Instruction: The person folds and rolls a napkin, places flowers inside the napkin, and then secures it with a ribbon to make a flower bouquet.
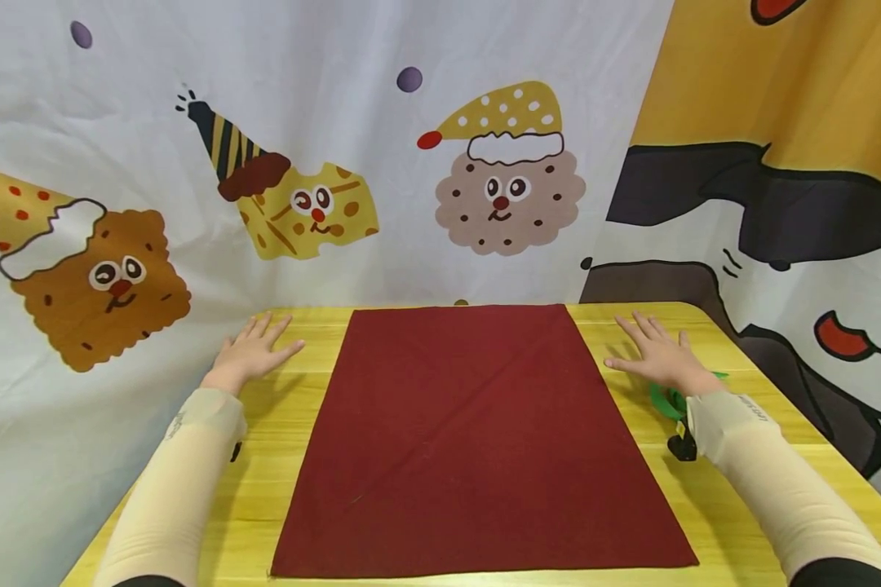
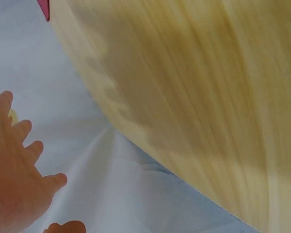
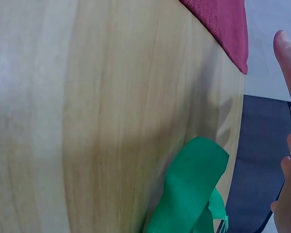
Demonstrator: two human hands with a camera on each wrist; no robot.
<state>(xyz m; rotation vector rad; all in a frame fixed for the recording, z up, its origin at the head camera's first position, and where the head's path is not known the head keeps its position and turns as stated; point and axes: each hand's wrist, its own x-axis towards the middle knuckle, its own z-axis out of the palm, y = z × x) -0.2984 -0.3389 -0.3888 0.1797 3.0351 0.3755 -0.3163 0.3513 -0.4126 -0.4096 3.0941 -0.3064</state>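
A dark red cloth [image 1: 477, 440] lies spread flat on the wooden table, with faint creases across it. My left hand [image 1: 253, 356] is held above the table to the left of the cloth, fingers spread and holding nothing. On the cloth's other side my right hand [image 1: 659, 356] hovers with its fingers spread too, also holding nothing. A green ribbon-like strip [image 3: 189, 189] lies on the table below the right hand, partly hidden by the wrist in the head view. Beside that strip sits a small black object [image 1: 681, 447] whose kind I cannot tell.
The yellow wood-grain table [image 1: 279, 481] has rounded far corners. Behind it hangs a white curtain [image 1: 404, 269] printed with cartoon biscuits and cheese. A small dark thing [image 1: 236, 451] shows beside the left wrist.
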